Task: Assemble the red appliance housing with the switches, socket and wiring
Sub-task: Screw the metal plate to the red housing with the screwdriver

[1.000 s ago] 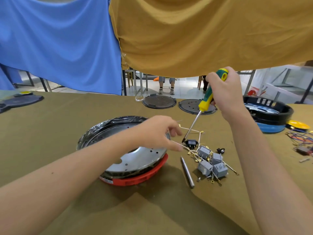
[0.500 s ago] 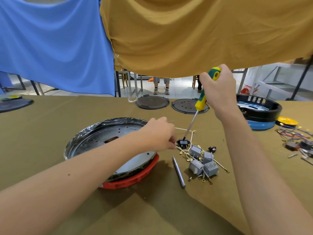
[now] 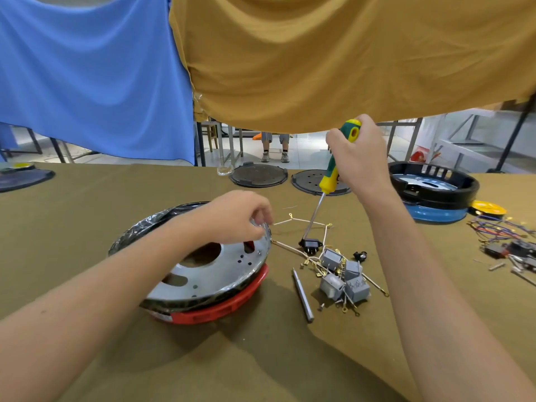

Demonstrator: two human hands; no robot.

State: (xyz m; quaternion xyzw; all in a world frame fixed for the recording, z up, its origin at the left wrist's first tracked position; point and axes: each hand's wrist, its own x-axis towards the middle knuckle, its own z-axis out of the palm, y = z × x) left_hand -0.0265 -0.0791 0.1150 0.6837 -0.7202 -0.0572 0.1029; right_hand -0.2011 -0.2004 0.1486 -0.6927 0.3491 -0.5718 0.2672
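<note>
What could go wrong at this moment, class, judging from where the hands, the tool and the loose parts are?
The screwdriver, gripped by the right hand, has its tip at the small black socket, which lies unheld; it might skid away. The left hand pinches at the rim of the tilted metal plate on the red housing; the plate could slip. Small screws might get lost.

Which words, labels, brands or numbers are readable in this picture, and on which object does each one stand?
No text can be read here.
Silver plate inside the black and blue housing: blue marks, too blurred to read.
Gray switches: faint marks on one face, too small to read.
Red housing: a pale patch at its lower edge, perhaps a label, not readable.
Screwdriver in the right hand: no print visible.
</note>
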